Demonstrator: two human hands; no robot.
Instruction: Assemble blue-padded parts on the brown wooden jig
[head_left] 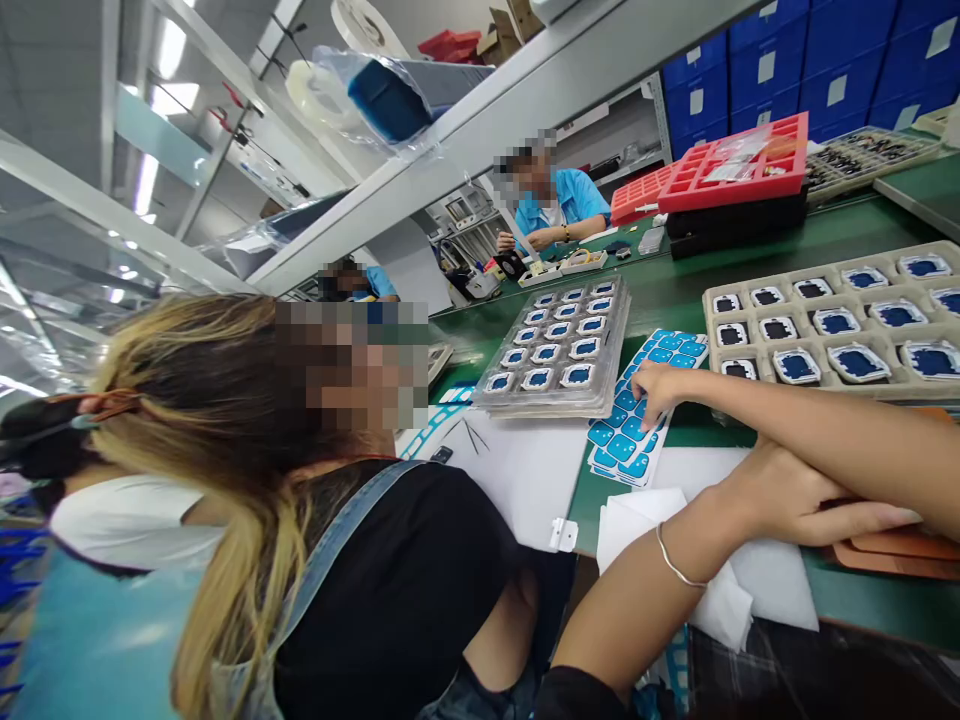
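Fingers, right hand (654, 390): curled, tips pressed down on the sticker sheet (624, 442). They touch it and grip nothing that I can see.
Fingers, left hand (787, 500): stretched out almost flat, lying partly under the right forearm. I see nothing held. The tips rest on the brown sheets (904, 548), and a bracelet (675, 566) sits at the wrist.
Sticker sheet, location: flat on the green bench (675, 290), mid-scene. It lies just right of the clear tray stack (559, 345) and left of the beige tray (825, 385). Its near end overlaps the white paper (757, 585).
Sticker sheet, make-up: rows of blue rounded pads on a pale backing.
Handling, weight: I judge it very light, so a draught or a dragged wrist could shift it.
Handling, stiffness: probably thin and floppy. I expect it to sag if lifted by one end.
Handling, surface: the backing looks glossy and likely slippery. The pads are presumably adhesive underneath.
Handling, fragility: it would crease easily, and a pad may curl or stick to itself.
Hold point, sheet: I would take it at the bare margin along a long side.
Hold point, pad: I would take a corner, lifted with a fingertip.
Surroundings, far: a red tray (739, 160) stands on a black box.
Surroundings, near left: a co-worker (390, 590) in a black top leans in.
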